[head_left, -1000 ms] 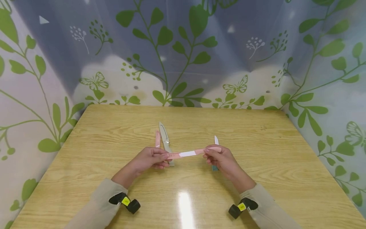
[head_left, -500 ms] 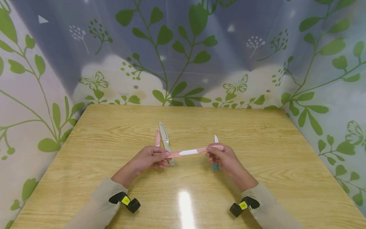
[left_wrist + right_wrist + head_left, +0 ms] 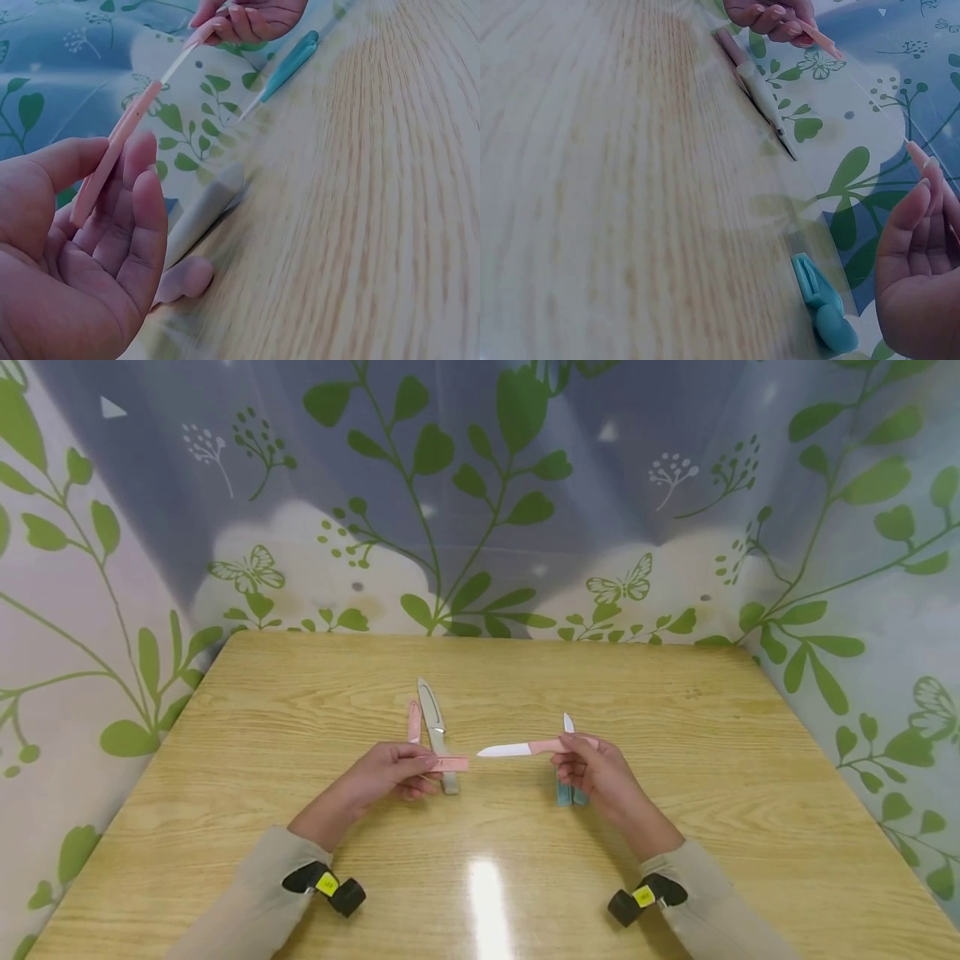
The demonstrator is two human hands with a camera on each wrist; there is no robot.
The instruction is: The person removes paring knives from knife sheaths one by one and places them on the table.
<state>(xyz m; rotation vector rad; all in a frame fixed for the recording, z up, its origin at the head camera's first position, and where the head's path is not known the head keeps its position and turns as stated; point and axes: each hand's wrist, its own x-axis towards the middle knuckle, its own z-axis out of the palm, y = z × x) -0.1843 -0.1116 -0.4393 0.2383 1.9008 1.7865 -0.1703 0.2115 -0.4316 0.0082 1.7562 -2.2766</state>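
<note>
My left hand pinches a slim pink knife sheath between thumb and fingers, its mouth pointing right. In my right hand is the pink handle of a small knife with a white blade. The blade points left, its tip just apart from the sheath's mouth in the head view. Both are held above the table. Behind the left hand lies a beige knife with a cover over its blade. Beside it is a pink slotted piece, partly hidden by the hand.
Under the right hand lie teal pieces and an upright-pointing white blade, partly covered by the hand. The wooden table meets a leaf-patterned curtain at the back and sides.
My right hand has moved right, drawing the white blade out of the pink sheath, so a gap now shows between them. The left hand has stayed nearly still.
</note>
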